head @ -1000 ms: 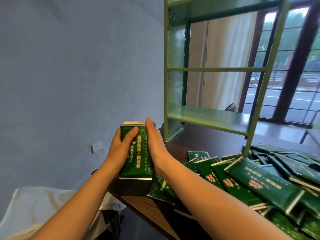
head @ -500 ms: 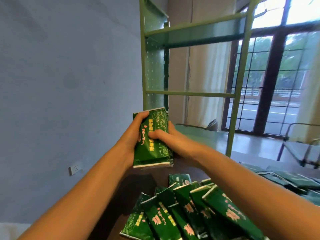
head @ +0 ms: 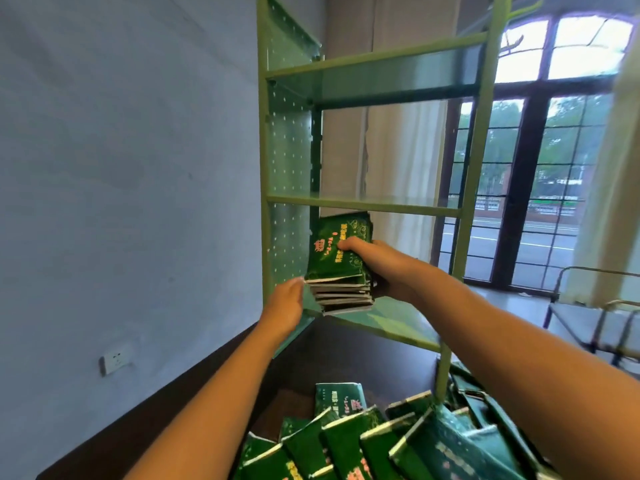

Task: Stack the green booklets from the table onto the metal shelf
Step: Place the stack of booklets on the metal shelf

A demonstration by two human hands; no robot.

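My stack of green booklets [head: 341, 294] rests at the metal shelf's [head: 394, 320] left end, its top cover tilted up; loose booklets [head: 346, 441] lie heaped along the desk's [head: 346, 355] near edge.

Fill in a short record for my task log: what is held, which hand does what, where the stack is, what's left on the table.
held: stack of green booklets, top cover tilted up
right hand: grips the stack, thumb on the top cover
left hand: fingers extended at the stack's near-left corner; contact unclear
place: left end of the metal shelf, lowest board; cannot tell if fully set down
table: loose green booklets piled toward the near side
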